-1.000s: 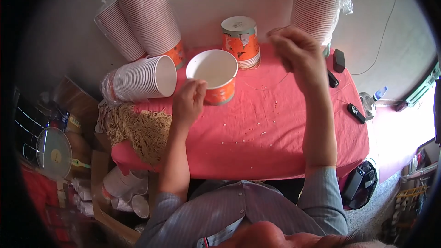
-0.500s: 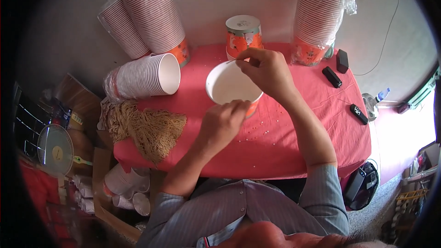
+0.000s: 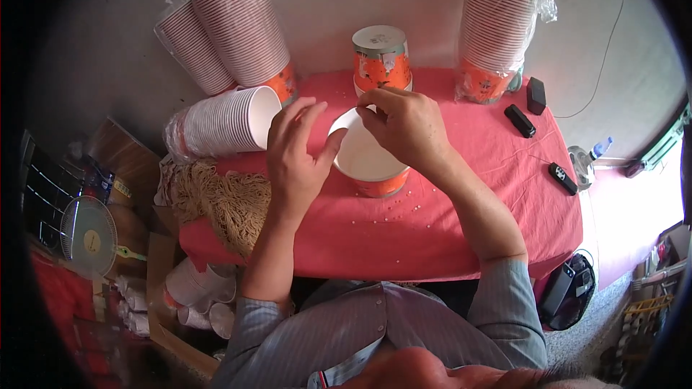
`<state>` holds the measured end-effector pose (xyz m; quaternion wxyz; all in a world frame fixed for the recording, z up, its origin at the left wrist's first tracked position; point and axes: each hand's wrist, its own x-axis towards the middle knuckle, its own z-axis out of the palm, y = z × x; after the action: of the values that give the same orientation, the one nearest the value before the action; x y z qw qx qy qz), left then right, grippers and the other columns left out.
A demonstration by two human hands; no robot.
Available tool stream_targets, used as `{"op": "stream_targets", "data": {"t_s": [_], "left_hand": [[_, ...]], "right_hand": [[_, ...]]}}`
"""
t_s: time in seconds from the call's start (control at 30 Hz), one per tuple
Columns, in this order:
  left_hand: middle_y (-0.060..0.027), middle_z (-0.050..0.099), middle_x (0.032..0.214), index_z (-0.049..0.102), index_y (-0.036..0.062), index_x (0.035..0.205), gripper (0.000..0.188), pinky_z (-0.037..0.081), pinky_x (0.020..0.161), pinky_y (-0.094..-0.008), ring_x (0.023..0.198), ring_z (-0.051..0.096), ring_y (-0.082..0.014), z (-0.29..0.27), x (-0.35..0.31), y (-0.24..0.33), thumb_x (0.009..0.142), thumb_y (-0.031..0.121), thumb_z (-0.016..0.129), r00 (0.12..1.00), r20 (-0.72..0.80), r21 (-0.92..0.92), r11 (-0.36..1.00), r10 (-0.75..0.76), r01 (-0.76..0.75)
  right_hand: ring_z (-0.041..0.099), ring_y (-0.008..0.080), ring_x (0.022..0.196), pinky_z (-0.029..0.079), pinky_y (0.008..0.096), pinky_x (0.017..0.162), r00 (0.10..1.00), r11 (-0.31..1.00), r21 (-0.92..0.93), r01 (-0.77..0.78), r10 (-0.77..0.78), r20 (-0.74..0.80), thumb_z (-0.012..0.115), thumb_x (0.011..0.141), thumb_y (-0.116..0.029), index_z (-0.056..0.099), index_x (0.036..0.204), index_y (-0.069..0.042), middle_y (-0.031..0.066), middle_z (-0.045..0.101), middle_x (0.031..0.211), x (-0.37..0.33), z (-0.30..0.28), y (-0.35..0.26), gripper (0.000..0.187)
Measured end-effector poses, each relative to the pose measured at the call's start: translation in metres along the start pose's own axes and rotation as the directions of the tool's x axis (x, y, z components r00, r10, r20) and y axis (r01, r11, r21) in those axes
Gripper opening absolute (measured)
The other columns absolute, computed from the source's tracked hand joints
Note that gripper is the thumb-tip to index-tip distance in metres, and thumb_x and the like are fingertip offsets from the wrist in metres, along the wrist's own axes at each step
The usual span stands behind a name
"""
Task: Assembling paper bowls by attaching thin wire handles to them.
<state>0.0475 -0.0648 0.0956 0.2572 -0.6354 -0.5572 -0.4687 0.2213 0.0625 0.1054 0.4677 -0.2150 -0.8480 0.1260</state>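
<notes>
A paper bucket (image 3: 380, 188), white inside and orange outside, stands on the red-covered table in front of me. My right hand (image 3: 409, 126) is over its far rim, thumb and fingers pinched together. Whether they grip the rim or something small cannot be made out. At the bucket's left side, my left hand (image 3: 297, 155) is raised with its fingers spread and nothing in it. Its thumb reaches toward the rim. Behind the right hand, an orange bucket (image 3: 380, 65) rests upside down on the table. Small pale beads (image 3: 395, 220) are scattered near the bucket.
A bundle of tan cords (image 3: 225, 194) lies left, below a sideways stack of white buckets (image 3: 216, 124). Tall wrapped bucket stacks (image 3: 241, 25) stand back left, another wrapped stack (image 3: 499, 21) back right. Small black devices (image 3: 520, 121) lie right. A cardboard box (image 3: 160, 274) sits lower left.
My left hand has let go of the bucket's near rim, moved left and up, and opened. My right hand shifted slightly left and nearer, still pinched. The bucket now shows more of its orange front.
</notes>
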Motion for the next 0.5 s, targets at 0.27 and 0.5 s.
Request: {"op": "stream_targets", "data": {"t_s": [0.27,0.5], "left_hand": [[-0.0067,0.077,0.109,0.079,0.0049,0.104,0.017,0.055,0.093,-0.0432,0.107,0.073,-0.0298,0.009,0.002,-0.019,0.089,0.008,0.086,0.997,0.043,0.025,0.997,0.066,-0.067],[-0.0068,0.078,0.103,0.078,0.0047,0.102,0.013,0.054,0.09,-0.0425,0.103,0.073,-0.0299,0.003,0.005,-0.019,0.09,0.006,0.084,0.99,0.103,-0.006,0.995,0.096,-0.096]], "right_hand": [[0.079,0.029,0.075,0.062,0.0417,0.067,0.998,1.0,0.002,0.003,-0.003,0.07,0.081,0.094,-0.02,0.08,0.101,-0.011,0.0078,0.08,0.087,0.0,0.0,-0.002,0.012],[0.072,0.0184,0.076,0.059,0.0371,0.073,0.972,0.969,0.227,-0.096,0.042,0.231,0.083,0.094,-0.019,0.081,0.12,-0.009,0.0089,0.079,0.093,0.005,-0.009,-0.002,0.029]]}}
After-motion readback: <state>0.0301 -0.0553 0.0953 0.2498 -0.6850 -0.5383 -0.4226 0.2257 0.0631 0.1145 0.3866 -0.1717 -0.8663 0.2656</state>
